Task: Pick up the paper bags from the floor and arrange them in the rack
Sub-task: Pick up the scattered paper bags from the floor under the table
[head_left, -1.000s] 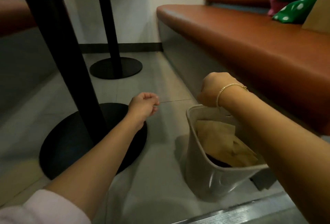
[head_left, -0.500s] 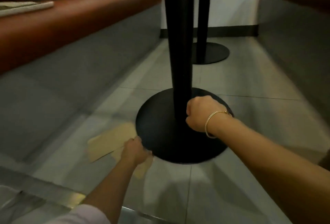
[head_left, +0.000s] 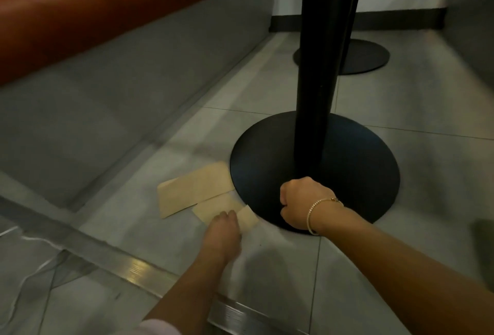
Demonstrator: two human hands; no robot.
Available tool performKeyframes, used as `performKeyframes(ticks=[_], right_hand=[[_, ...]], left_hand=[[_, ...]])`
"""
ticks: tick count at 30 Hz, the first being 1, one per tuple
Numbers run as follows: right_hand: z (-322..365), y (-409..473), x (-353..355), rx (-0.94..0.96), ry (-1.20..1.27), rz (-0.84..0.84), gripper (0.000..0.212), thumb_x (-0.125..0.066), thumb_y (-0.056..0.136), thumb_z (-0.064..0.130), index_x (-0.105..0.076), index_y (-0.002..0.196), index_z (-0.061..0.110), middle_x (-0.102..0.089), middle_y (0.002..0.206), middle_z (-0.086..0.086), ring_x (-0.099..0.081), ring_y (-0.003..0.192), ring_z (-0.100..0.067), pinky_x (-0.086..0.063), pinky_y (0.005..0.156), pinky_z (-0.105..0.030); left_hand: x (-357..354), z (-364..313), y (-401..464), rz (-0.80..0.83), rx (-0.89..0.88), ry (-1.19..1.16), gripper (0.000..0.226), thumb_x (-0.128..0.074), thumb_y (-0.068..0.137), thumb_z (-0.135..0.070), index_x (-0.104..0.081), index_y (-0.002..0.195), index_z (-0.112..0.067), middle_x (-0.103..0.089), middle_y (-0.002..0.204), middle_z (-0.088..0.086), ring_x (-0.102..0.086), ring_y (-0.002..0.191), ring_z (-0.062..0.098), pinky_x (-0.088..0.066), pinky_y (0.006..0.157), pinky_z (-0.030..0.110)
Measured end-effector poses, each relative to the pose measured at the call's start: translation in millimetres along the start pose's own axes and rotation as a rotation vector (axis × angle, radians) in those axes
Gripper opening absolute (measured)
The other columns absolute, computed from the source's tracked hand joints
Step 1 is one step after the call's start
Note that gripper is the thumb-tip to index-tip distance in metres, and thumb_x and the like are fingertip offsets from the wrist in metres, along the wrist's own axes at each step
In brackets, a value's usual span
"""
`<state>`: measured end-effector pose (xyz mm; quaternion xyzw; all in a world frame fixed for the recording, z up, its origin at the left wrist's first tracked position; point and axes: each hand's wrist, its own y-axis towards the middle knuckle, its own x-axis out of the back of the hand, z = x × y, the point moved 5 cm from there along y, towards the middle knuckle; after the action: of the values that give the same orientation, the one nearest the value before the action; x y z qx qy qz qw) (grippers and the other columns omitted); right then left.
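- Pale sleeve cuff (head_left: 157,328) at the bottom edge; the left forearm runs up from it toward the floor tiles.
- Metal floor strip (head_left: 139,272) crosses diagonally under that forearm.
- Left hand (head_left: 223,230) — reached down, fingertips touching the smaller paper bag (head_left: 219,207); image blurred, so cannot tell whether the fingers pinch it or only rest on it.
- Larger paper bag (head_left: 192,189) lies flat on the floor, overlapping the smaller one, both just beside the round table base (head_left: 355,169); one corner meets the base rim.
- Right hand (head_left: 303,202) — fingers curled in a fist against the foot of the black table post (head_left: 320,67); a grip on the post cannot be confirmed. Gold bracelet (head_left: 320,207) on the wrist.
- Farther back: a second round base (head_left: 366,56) by the wall.
- Left: bench with reddish-brown seat (head_left: 107,11) over a grey front.
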<state>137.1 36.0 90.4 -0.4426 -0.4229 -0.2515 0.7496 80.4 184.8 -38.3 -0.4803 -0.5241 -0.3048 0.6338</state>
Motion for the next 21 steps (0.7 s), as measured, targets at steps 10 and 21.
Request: performKeyframes(ticks=[10, 21], right_hand=[[-0.3, 6.8, -47.1, 0.186, -0.173, 0.138, 0.098, -0.075, 0.074, 0.032, -0.011, 0.148, 0.03, -0.023, 0.148, -0.004, -0.022, 0.135, -0.029, -0.029, 0.111, -0.044], [-21.8, -2.9, -28.8, 0.096, -0.15, 0.09, 0.03, -0.048, 0.094, 0.014, -0.053, 0.123, 0.024, -0.057, 0.116, -0.004, -0.055, 0.107, -0.021, -0.047, 0.096, -0.036]], left_hand=[[21.1, -20.6, -2.0, 0.561, -0.115, -0.697, 0.041, -0.067, 0.076, 0.0, -0.054, 0.11, -0.019, -0.058, 0.098, 0.0, -0.058, 0.092, 0.018, -0.05, 0.068, 0.023], [28.0, 43.7, 35.6, 0.155, 0.116, -0.464, 0.072, -0.062, 0.085, -0.049, -0.037, 0.14, -0.012, -0.039, 0.145, 0.006, -0.04, 0.131, 0.027, -0.034, 0.103, 0.033]])
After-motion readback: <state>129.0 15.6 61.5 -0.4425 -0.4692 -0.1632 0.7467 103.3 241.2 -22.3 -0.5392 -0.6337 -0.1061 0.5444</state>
